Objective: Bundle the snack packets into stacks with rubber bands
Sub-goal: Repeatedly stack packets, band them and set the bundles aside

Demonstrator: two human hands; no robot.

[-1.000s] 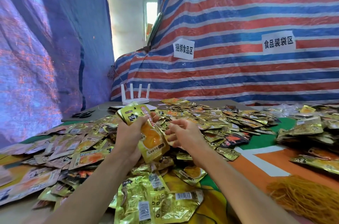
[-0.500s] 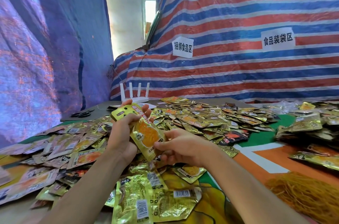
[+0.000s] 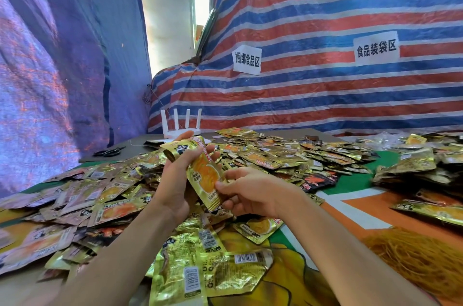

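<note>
Those slick foil packets [image 3: 203,175] could fan out and slip, since only the curled fingers [image 3: 186,155] of the left hand [image 3: 175,185] clamp their top end. The right hand [image 3: 253,193] pinches the lower edge. The rubber bands [image 3: 413,255] lie well right of those fingers, on the desk [image 3: 140,146].

Gold-and-orange snack packets [image 3: 275,155] lie on a green, orange and white table cover [image 3: 355,180] before a red-blue-white striped tarp [image 3: 325,17].
</note>
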